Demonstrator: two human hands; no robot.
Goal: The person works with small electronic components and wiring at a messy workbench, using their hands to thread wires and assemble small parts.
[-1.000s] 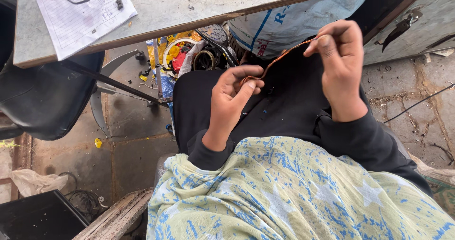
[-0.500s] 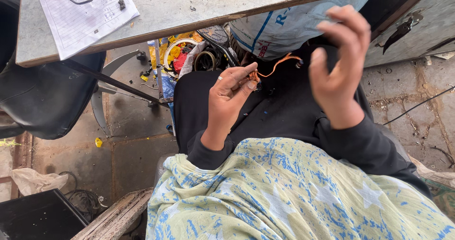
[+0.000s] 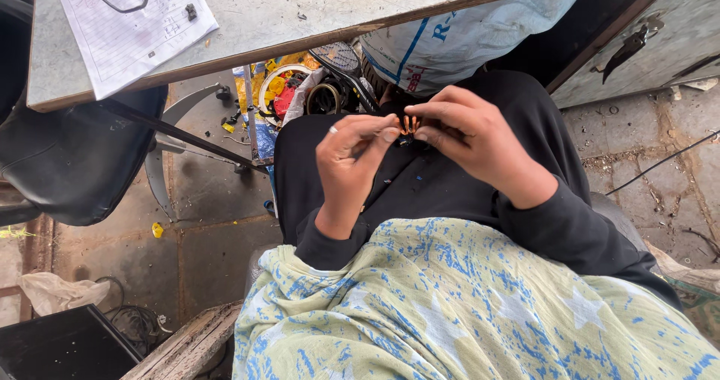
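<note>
Hands: left hand (image 3: 351, 155) & right hand (image 3: 471, 134) meeting over lap, both pinching small copper wire coil (image 3: 409, 124) btwn fingertips.
Backdrop: paper sheet (image 3: 127, 27) lying on grey table (image 3: 300, 9).

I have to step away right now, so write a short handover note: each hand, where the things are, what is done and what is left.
Left hand: fingertips pinch one side of the small coil of copper-coloured wire.
Right hand: pinches the other side.
The coil is held over the lap, below the table edge.
Done: wire gathered into a tight bundle between both hands.
Left: cannot tell from this view.
</note>
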